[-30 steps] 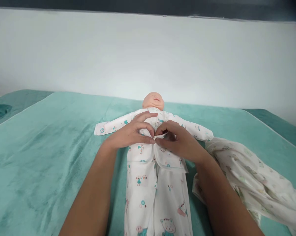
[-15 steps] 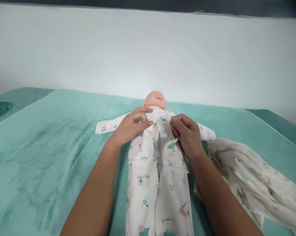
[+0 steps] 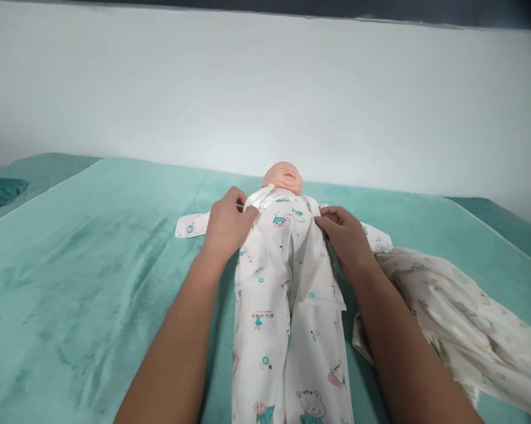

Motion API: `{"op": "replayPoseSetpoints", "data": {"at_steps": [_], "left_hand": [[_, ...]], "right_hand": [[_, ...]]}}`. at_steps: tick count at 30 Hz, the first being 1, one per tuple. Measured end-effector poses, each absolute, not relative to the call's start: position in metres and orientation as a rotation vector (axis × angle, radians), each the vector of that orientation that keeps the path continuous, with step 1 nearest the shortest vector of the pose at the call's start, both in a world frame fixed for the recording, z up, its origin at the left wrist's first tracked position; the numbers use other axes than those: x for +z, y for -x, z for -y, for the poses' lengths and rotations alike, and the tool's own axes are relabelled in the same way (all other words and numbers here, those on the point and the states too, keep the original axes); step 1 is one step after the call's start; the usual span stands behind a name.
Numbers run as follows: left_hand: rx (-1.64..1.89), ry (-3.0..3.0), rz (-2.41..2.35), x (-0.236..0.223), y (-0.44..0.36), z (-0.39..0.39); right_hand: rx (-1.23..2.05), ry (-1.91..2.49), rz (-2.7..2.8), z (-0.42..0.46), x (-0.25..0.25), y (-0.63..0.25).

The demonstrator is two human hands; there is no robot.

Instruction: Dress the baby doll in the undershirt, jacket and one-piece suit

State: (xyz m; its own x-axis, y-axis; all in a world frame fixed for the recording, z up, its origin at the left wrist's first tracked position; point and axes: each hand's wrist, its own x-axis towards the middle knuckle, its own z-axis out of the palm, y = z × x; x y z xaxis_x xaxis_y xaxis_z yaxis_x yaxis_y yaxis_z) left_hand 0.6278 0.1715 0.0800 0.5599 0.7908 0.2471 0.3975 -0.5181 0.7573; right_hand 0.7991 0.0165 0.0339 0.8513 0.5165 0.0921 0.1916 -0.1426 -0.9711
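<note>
I note teal cover (image 3: 93, 282) running up to white wall (image 3: 265, 88), doll (image 3: 282, 174) lying on it, left hand (image 3: 230, 227) and right hand (image 3: 345, 238) each pinching its printed white clothing (image 3: 265, 294).

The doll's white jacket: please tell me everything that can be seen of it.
The white jacket looks like soft, thin cloth with small coloured prints. The doll wears it, lying face up on the green cover. Its long sleeves stretch out sideways. The front is open; the left hand and right hand each hold one side at the chest.
</note>
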Motion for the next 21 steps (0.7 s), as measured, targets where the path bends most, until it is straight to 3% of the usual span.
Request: {"op": "replayPoseSetpoints", "data": {"at_steps": [8,14,18,21], "left_hand": [[0.755,-2.281,-1.411,0.063,-0.599,-0.218],[0.856,-2.463,-1.343,0.063,-0.595,-0.21],[1.144,-2.439,-1.146,0.065,-0.605,-0.198],[1.151,-2.537,-0.835,0.061,-0.62,-0.188]], "right_hand": [[0.216,1.849,0.492,0.007,0.028,-0.828],[-0.158,2.184,0.573,0.046,0.014,-0.861],[-0.321,2.055,0.524,0.048,0.022,-0.845],[-0.354,1.889,0.782,0.023,0.048,-0.807]]}}
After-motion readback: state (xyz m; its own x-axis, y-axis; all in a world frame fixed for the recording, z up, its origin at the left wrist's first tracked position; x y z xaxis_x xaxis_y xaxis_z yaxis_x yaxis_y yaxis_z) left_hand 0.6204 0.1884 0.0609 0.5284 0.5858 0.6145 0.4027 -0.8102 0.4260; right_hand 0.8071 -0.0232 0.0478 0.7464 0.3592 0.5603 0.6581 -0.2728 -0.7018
